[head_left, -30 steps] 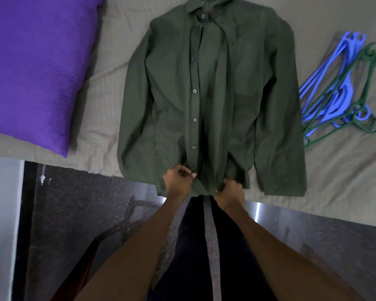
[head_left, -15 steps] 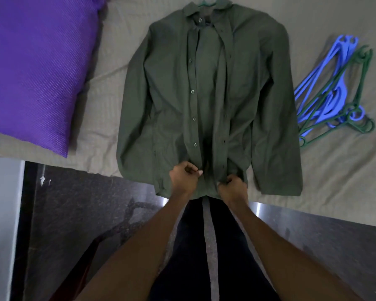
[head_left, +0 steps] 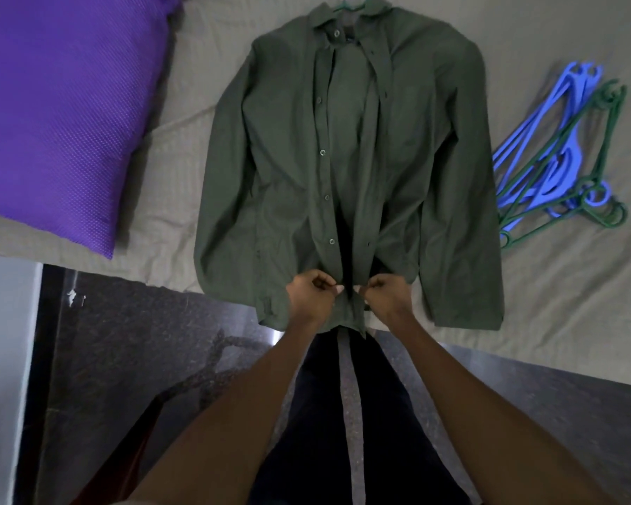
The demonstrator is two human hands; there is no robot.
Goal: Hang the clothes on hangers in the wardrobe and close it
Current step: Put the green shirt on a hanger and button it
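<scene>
Both hands now sit closer together at the green shirt's (head_left: 288,169) hem. Left hand (head_left: 312,298) pinches the button placket with curled fingers; right hand (head_left: 387,297) grips the opposite edge.

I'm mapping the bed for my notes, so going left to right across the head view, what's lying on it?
purple pillow → green shirt, gripped at its hem by the left hand and right hand → pile of blue and green hangers.

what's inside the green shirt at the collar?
A green hanger hook sticks out of the collar of the green shirt, which lies flat on the bed sheet. The hanger's shoulders and bar are covered by fabric, so they cannot be seen.
</scene>
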